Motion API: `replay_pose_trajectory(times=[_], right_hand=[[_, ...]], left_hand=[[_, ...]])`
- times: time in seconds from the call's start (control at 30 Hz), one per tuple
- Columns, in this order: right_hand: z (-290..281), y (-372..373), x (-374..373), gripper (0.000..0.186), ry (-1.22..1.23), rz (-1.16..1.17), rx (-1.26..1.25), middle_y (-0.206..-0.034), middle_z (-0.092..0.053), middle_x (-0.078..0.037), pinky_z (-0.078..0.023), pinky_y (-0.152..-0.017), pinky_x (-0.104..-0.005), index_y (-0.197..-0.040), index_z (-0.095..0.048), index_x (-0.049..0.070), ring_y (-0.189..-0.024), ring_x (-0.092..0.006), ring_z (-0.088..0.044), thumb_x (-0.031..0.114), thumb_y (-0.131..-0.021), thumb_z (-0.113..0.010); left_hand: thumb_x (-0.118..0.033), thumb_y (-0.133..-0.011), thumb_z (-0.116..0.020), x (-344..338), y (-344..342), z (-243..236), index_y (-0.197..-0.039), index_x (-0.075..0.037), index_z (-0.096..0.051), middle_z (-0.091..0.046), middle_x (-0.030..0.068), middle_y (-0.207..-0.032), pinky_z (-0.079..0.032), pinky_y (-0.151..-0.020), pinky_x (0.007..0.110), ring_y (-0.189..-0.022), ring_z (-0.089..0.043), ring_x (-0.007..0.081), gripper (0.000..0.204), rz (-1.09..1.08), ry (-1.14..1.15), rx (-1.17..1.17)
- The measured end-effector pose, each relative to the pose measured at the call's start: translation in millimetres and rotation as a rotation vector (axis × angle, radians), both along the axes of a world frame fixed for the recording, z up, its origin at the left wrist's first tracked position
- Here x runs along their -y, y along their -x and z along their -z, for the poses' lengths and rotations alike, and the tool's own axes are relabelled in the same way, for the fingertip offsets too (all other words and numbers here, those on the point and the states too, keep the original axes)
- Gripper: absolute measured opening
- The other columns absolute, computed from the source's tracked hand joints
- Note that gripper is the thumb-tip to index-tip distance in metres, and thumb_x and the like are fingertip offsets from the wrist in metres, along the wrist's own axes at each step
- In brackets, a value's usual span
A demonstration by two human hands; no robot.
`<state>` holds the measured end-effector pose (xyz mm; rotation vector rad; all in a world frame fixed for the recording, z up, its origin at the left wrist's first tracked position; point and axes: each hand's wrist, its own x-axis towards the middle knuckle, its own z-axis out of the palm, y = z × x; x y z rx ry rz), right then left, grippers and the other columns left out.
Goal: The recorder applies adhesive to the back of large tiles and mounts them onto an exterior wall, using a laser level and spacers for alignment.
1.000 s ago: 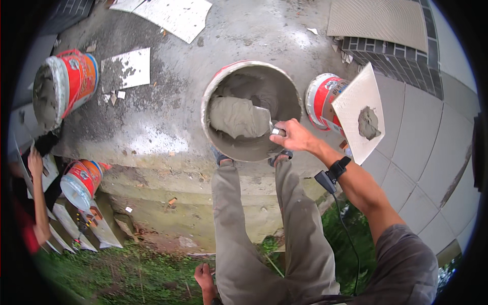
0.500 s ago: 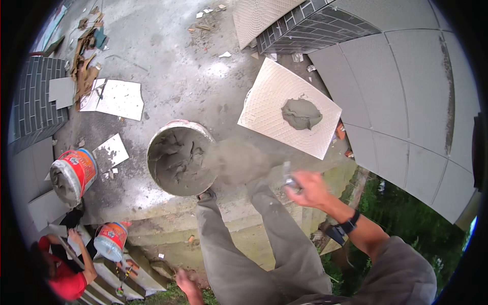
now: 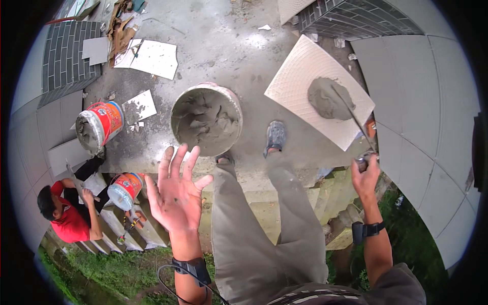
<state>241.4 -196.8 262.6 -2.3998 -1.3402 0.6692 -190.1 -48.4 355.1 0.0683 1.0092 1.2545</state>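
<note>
My right hand (image 3: 367, 178) is closed around the handle of a trowel (image 3: 354, 116). The blade, seen almost edge-on, lies over a heap of grey mortar (image 3: 321, 101). Beneath the mortar is a pale tile (image 3: 290, 86), its ridged back facing up. My left hand (image 3: 179, 201) is raised with palm up and fingers spread, holding nothing; grey smudges mark its skin. Just beyond its fingertips stands a large round bucket (image 3: 236, 104) with grey mortar (image 3: 208, 119) inside. My feet are on the concrete between bucket and tile.
At left, a co-worker in a red top (image 3: 71, 218) holds a long flat tool beside steps. Two red-and-blue buckets (image 3: 113, 122) are nearby. Broken white tile pieces (image 3: 155, 58) and cardboard scraps lie on the concrete. A grey tiled wall (image 3: 406, 107) rises at right, with greenery below.
My right hand has carried the trowel right and onto the mortar heap, which looks flatter and wider. My left hand has come up, spread open. The whole view has shifted.
</note>
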Motion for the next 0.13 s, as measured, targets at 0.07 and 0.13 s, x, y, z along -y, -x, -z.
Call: replay_pose_trajectory(times=[0.07,0.13], right_hand=[[-3,12,-11,0.024,0.006,-0.032,0.042,-0.070,-0.066,-0.016,-0.052,-0.059,-0.0377,-0.090,-0.054,0.001,-0.059,-0.0265,-0.067,0.011,-0.084,-0.075],[-5,26,-21,0.023,0.078,-0.063,-0.013,-0.071,-0.068,-0.014,-0.052,-0.059,-0.0367,-0.090,-0.055,0.002,-0.061,-0.0272,-0.068,0.011,-0.084,-0.075]], left_hand=[[-0.051,-0.104,-0.037,-2,-2,-9,-0.149,0.005,-0.032,-0.036,0.0277,-0.151,-0.059,-0.089,0.059,-0.143,-0.034,0.0462,0.072,0.018,-0.091,0.023],[-0.056,-0.103,-0.036,-3,3,-18,-0.152,0.003,-0.029,-0.033,0.0274,-0.154,-0.061,-0.087,0.057,-0.145,-0.029,0.0457,0.077,0.022,-0.099,-0.025]])
